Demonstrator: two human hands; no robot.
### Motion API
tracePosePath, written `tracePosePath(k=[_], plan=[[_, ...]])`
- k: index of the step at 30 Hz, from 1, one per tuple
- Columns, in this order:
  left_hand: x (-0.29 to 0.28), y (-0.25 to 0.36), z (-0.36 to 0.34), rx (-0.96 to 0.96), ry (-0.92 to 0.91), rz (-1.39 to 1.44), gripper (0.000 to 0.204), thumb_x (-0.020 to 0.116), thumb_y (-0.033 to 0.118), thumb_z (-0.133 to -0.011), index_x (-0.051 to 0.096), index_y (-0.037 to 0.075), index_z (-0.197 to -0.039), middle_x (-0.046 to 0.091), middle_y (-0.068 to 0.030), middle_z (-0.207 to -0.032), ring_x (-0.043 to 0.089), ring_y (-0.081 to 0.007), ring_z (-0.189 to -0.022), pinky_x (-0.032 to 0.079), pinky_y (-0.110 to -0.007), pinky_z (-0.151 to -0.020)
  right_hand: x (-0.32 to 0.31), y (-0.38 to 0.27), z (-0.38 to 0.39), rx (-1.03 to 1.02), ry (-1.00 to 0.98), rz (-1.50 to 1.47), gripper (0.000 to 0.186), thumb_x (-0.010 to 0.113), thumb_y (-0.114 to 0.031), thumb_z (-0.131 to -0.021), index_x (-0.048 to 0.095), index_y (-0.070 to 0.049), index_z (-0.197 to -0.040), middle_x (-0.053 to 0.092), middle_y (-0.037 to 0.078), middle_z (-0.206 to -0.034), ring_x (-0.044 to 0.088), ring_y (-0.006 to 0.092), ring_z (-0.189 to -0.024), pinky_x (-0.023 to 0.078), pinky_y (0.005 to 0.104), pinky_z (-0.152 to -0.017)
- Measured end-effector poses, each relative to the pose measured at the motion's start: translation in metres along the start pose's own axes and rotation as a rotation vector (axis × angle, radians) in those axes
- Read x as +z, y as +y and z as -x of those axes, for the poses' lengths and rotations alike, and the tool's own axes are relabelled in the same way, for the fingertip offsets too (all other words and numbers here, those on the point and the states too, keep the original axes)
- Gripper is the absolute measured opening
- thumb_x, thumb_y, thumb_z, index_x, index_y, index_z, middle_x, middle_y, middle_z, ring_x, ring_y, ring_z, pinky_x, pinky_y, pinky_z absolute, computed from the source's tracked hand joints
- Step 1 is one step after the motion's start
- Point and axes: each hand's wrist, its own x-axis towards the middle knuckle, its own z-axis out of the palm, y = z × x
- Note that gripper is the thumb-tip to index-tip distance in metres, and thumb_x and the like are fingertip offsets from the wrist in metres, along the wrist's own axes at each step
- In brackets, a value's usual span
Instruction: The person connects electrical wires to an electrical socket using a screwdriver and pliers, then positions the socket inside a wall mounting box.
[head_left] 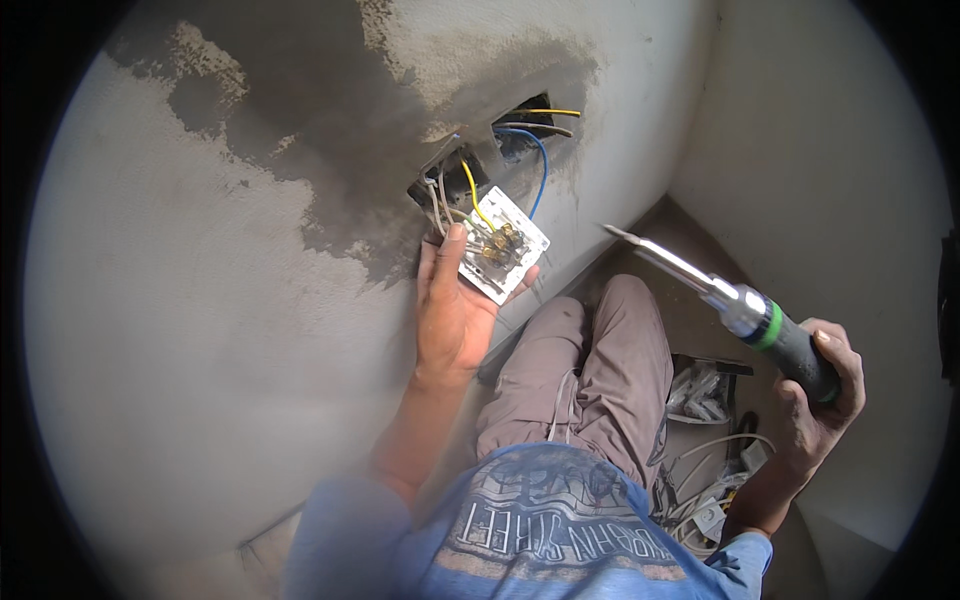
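My left hand (458, 305) grips a white wall socket (512, 205) by its edges, its back with the brass-coloured terminals turned up toward me. A yellow wire (472, 186) and several greyish wires run to the socket from the left wall box (455, 180), just above the hand. In my right hand (835, 395), out to the right and away from the wall, is a screwdriver (770, 325) with a black and green handle. Its metal shaft points up and left toward the socket, apart from it. The wire ends in the terminals are too small to make out.
Beside the left box, a second wall box (522, 128) has yellow, brown and blue wire (544, 165) ends sticking out. Dark damp plaster (330, 130) surrounds both. On the floor at my right lie a clear plastic bag (700, 392) of parts and a tangle of white cables (690, 500) with sockets.
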Motion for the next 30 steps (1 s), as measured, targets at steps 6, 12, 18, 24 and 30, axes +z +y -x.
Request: tracePosePath(k=[6,12,18,24,30], plan=[[0.004,-0.002,-0.001,0.036,0.030,-0.024,0.030,0.055,0.025,-0.107,0.048,0.011,-0.132,0.063,-0.0123,-0.128,0.067,-0.0284,-0.113,0.059,-0.054,-0.089,0.047,-0.031,-0.051,-0.311,-0.223,0.167,0.055,0.090,-0.005,-0.060,0.074,-0.014,-0.112,0.068,0.020,-0.102,0.072,0.0299,-0.089,0.061,0.0379,-0.071],[0.006,-0.004,-0.001,0.053,0.032,-0.023,0.028,0.057,0.026,-0.106,0.050,0.011,-0.128,0.066,-0.0092,-0.121,0.070,-0.0229,-0.106,0.061,-0.047,-0.084,0.068,-0.041,-0.056,-0.379,-0.300,0.283,0.046,0.093,-0.007,-0.064,0.078,-0.020,-0.106,0.069,0.015,-0.103,0.073,0.0243,-0.088,0.062,0.0327,-0.067],[0.009,-0.002,0.001,0.066,0.043,-0.011,0.028,0.059,0.026,-0.105,0.050,0.011,-0.126,0.066,-0.0097,-0.120,0.070,-0.0212,-0.104,0.063,-0.044,-0.082,0.072,-0.043,-0.060,-0.415,-0.333,0.350,0.043,0.090,-0.003,-0.068,0.078,-0.020,-0.105,0.068,0.015,-0.103,0.072,0.0239,-0.088,0.062,0.0318,-0.066],[0.009,-0.004,-0.001,0.056,0.047,-0.006,0.029,0.060,0.026,-0.104,0.049,0.011,-0.126,0.066,-0.0100,-0.119,0.070,-0.0208,-0.104,0.063,-0.043,-0.083,0.073,-0.047,-0.066,-0.470,-0.340,0.370,0.044,0.090,-0.003,-0.067,0.078,-0.019,-0.106,0.066,0.014,-0.103,0.072,0.0229,-0.087,0.062,0.0319,-0.066],[0.003,-0.005,-0.003,0.062,0.047,0.001,0.029,0.061,0.027,-0.104,0.048,0.011,-0.125,0.066,-0.0093,-0.118,0.070,-0.0210,-0.103,0.063,-0.044,-0.082,0.074,-0.072,-0.092,-0.547,-0.554,0.504,0.046,0.085,-0.027,-0.078,0.072,-0.022,-0.122,0.061,0.009,-0.089,0.068,0.0186,-0.073,0.059,0.0349,-0.057]])
